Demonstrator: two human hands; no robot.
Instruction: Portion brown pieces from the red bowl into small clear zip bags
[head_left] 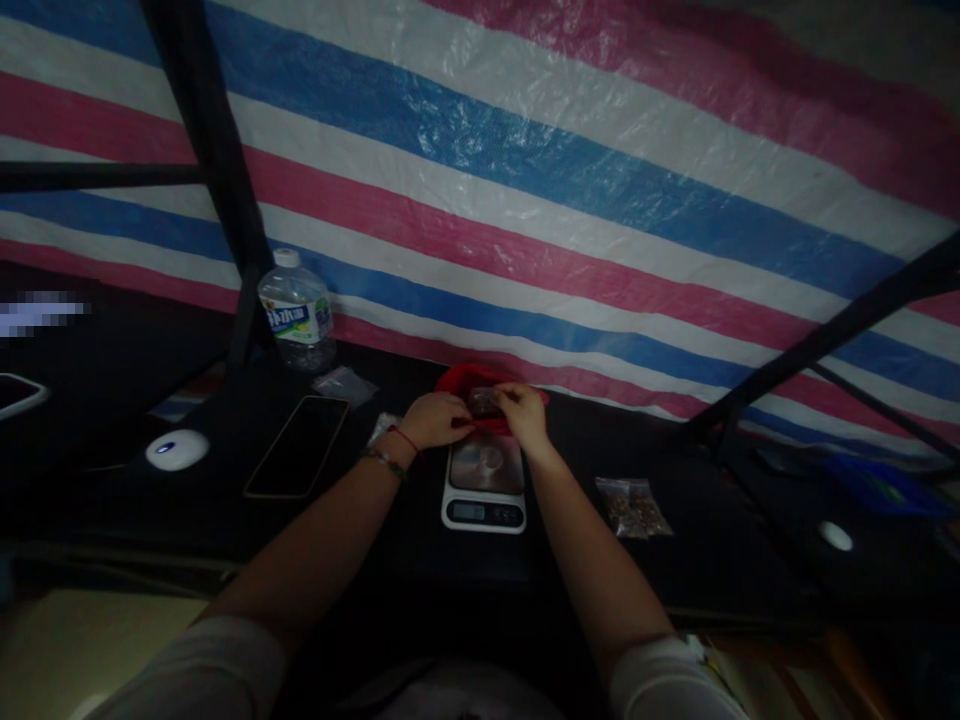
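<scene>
A white digital scale (484, 512) with a metal plate stands in front of me, and a small round clear thing (491, 461) lies on its plate. Behind the scale is an open red bag (469, 378). My left hand (433, 418) has its fingers bent and closed at the bag's near left edge. My right hand (525, 412) pinches a small clear plastic bag (486, 402) over the red bag's mouth. What lies inside the red bag is too dark to make out.
Left of the scale lie a phone (298, 447), a white rounded device (177, 450) and clear plastic bags (345, 386). A large clear bottle (298, 315) stands behind them. Filled zip bags (634, 507) lie right. Striped sheeting (525, 220) and dark metal posts (217, 150) bound the back.
</scene>
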